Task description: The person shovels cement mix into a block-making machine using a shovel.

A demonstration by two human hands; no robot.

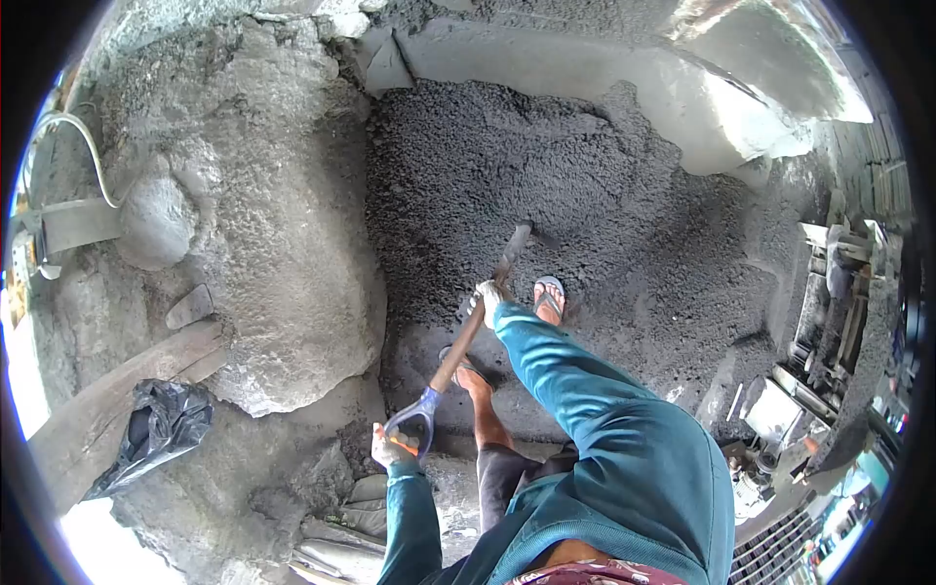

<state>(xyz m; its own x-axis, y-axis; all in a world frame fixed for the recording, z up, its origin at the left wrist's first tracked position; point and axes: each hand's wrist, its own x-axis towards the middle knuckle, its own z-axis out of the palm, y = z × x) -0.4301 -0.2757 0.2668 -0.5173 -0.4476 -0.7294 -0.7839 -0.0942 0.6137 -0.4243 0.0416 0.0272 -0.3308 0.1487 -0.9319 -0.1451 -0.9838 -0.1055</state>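
A shovel (458, 359) with a wooden shaft slants from lower left up to the dark, wet-looking grainy mix (468, 156). My left hand (393, 447) is closed around the grip of its D-shaped handle (417, 414). Farther along, my right hand (490, 297) wraps the lower part of the shaft. The far end of the shovel meets the mix near the middle of the view; its blade is not clearly visible there. Both my feet wear flip-flops: one foot (550, 300) stands on the mix just right of the shaft, the other (466, 369) beside the shaft.
A large rough grey mound (283, 224) borders the mix on the left. A black plastic bag (161, 429) lies by a wooden beam (127, 390). Wood pieces and clutter (829, 312) stand at the right. A pale slab-like ledge (546, 63) runs along the back.
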